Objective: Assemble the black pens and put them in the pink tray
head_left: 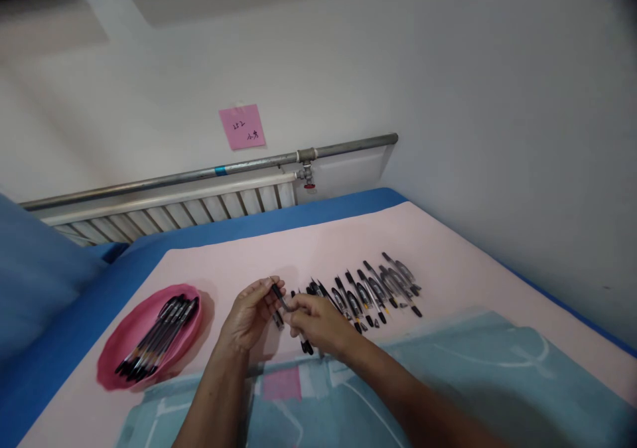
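Pen (277,293) in left hand (247,314) and right hand (318,322); note (243,127) reads "252".

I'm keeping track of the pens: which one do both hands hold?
The dark pen slanting between the left hand and right hand. It alone bridges both; the pens in the pink bowl lie apart from them.

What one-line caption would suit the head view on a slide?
Left hand and right hand hold a dark pen piece between a pink bowl and scattered pen parts.
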{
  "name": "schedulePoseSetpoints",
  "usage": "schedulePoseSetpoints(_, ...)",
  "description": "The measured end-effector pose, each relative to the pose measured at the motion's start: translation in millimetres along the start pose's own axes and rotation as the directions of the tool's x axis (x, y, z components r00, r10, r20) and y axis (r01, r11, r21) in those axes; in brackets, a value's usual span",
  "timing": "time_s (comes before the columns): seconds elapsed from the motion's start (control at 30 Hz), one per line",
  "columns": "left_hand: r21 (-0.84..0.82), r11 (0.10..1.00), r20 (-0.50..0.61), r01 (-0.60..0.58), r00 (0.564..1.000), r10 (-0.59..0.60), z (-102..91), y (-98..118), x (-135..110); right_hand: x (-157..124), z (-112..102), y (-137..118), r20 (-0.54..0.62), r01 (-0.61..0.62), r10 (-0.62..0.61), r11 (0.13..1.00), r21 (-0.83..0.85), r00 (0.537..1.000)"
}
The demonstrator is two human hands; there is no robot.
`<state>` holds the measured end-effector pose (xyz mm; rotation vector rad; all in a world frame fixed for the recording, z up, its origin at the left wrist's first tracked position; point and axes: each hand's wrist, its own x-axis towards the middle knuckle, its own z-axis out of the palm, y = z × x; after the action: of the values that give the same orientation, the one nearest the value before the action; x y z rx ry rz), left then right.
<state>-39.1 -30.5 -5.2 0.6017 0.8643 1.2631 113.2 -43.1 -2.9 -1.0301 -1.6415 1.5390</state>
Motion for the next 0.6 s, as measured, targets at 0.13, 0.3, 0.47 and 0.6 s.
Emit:
schedulePoseSetpoints(0.13,-0.010,0.999,-0.024,0.046,0.999,-0.047,2.5,0,0,0,1,-1,-0.039,0.017,-0.019,0.998,-0.054,0.999)
schedulePoseSetpoints(0.3,0.000,1.000,-0.099,-0.006,0.995,0.006,0.0,-4,2,-1,2,2,-0.046,0.063,-0.073,0.980,-0.187,0.996)
schedulePoseSetpoints(0.47,0.015,1.000,-0.108,0.013,0.994,-0.012,-1.2,-6,3,1,2,8,-0.077,0.082,-0.101,0.970,-0.227,0.992)
schedulePoseSetpoints(0.6,0.010,1.000,-0.146,-0.019,0.989,0.020,-0.6,-6,4,0,1,9,-0.062,0.126,-0.156,0.932,-0.339,0.986)
